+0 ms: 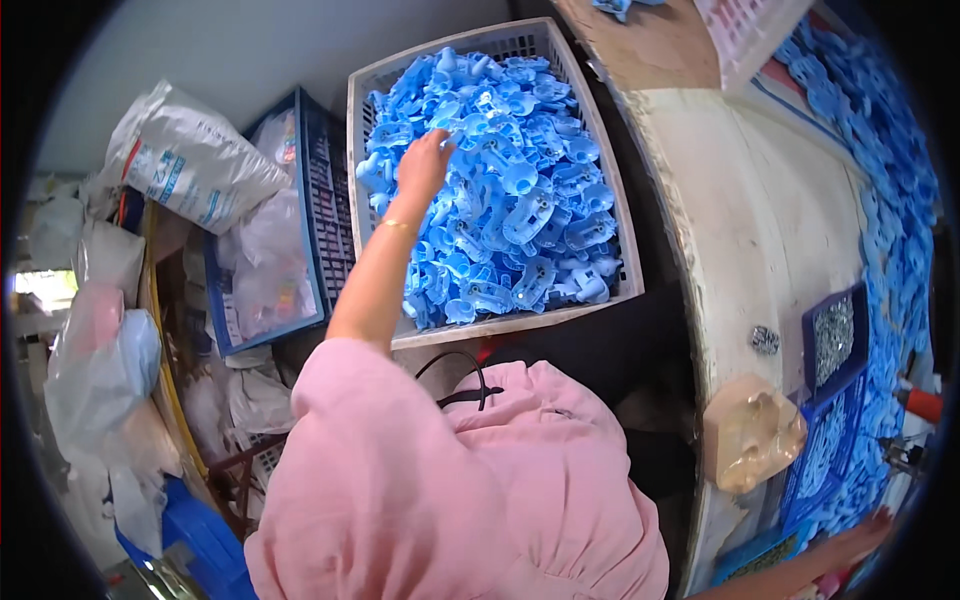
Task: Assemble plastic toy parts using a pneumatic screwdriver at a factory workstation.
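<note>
My left hand (424, 166) reaches over a large pale crate (358, 205) piled with blue plastic shells (520, 178). Its fingers are bent together at a light blue plastic piece among the heap; the exact grip is partly hidden by the hand. The shells are moulded, some cup-shaped and some elongated with openings. My right hand (862, 537) is far off at the lower right, small and near the picture's rim. Its fingers look stretched out beside blue parts on the workbench, with nothing visible in them.
The workbench (750, 220) along the right carries a blue bin of small metal pieces (834, 338), a tan moulded block (752, 435) and heaped blue parts (895, 250). Left of the crate stand a blue crate (325, 200) with plastic bags and a white printed sack (195, 160).
</note>
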Motion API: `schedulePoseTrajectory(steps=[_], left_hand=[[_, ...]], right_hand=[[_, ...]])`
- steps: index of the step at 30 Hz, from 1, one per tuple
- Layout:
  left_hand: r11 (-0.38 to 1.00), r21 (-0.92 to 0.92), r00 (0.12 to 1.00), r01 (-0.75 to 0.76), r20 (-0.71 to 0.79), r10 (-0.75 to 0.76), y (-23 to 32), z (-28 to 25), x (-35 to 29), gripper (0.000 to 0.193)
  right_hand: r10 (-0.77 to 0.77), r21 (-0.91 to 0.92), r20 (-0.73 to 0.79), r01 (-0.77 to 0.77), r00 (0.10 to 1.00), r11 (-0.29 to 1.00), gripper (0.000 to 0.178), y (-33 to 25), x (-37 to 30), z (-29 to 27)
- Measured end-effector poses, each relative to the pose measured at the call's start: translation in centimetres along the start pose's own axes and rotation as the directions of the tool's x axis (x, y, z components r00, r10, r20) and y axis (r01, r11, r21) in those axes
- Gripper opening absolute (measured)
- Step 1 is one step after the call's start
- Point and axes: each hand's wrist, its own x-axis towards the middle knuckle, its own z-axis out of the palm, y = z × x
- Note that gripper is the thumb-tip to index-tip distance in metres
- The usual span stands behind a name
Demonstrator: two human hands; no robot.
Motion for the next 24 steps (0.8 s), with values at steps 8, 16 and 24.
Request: schedulePoseTrajectory(steps=[8,16,24], left_hand=[[0.971,0.18,0.959,-0.16,0.262,0.109,8.9,10.5,-3.8,0.086],[0.991,0.131,0.949,0.006,0.312,-0.047,-2.2,9.7,-2.2,0.071],[0.929,0.167,0.896,0.332,0.253,-0.365,-17.7,8.3,-4.7,0.067]], right_hand=[[-0.03,-0.664,0.156,0.127,0.987,0.737,0.056,-8.9,-10.1,7.8],[-0.222,-0.788,0.395,0.453,0.891,0.417,0.035,-5.5,-8.7,2.9],[-0.114,-0.654,0.373,0.348,0.921,0.672,0.027,-5.5,-10.1,4.2]])
